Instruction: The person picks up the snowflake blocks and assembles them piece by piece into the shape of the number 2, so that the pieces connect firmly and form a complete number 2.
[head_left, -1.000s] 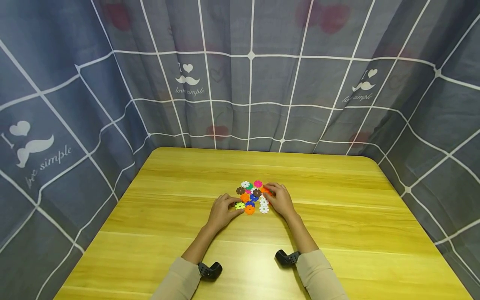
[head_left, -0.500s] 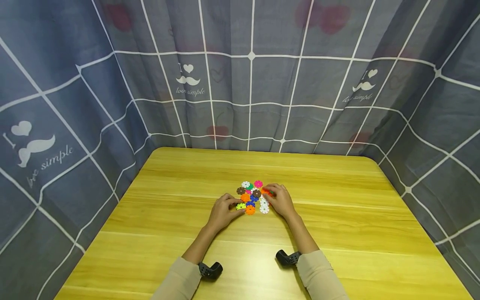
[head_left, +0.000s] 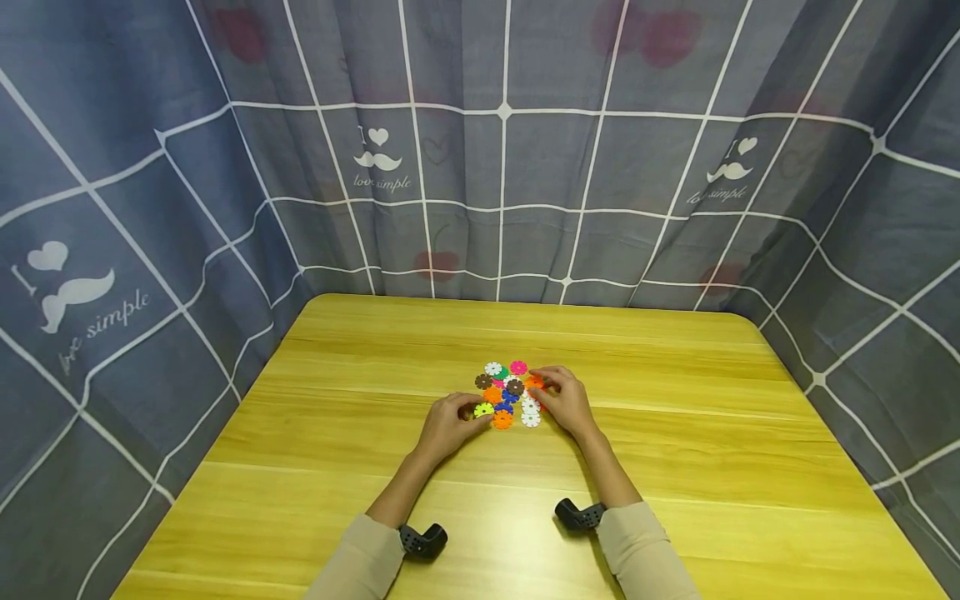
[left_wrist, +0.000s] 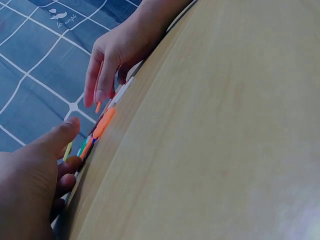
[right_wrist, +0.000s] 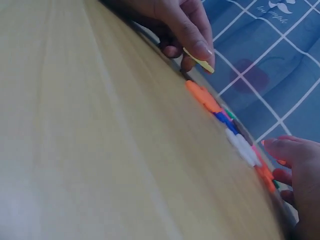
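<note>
My left hand (head_left: 447,425) pinches a yellow notched plastic disc (head_left: 483,411) between thumb and fingers, at the near left of a heap of similar discs. In the right wrist view that yellow disc (right_wrist: 199,61) stands edge-on, raised over the tabletop. Across the heap, my right hand (head_left: 567,404) pinches an orange notched disc (head_left: 533,382); its thin edge, orange disc (left_wrist: 98,106), pokes out below the fingertips in the left wrist view. Between the hands lie an orange disc (head_left: 502,419), white discs (head_left: 530,407), a brown disc (head_left: 515,387) and a pink disc (head_left: 518,367), partly overlapping.
The discs lie on a wood-grain table (head_left: 360,350) with rounded far corners. A grey-blue checked curtain (head_left: 457,167) hangs behind it and on both sides. Black wrist devices, a left one (head_left: 424,542) and a right one (head_left: 579,515), sit at the cuffs.
Both hands stay nearly in place. The orange disc in the right hand shows more fully between the fingers, and the head view has shifted slightly.
</note>
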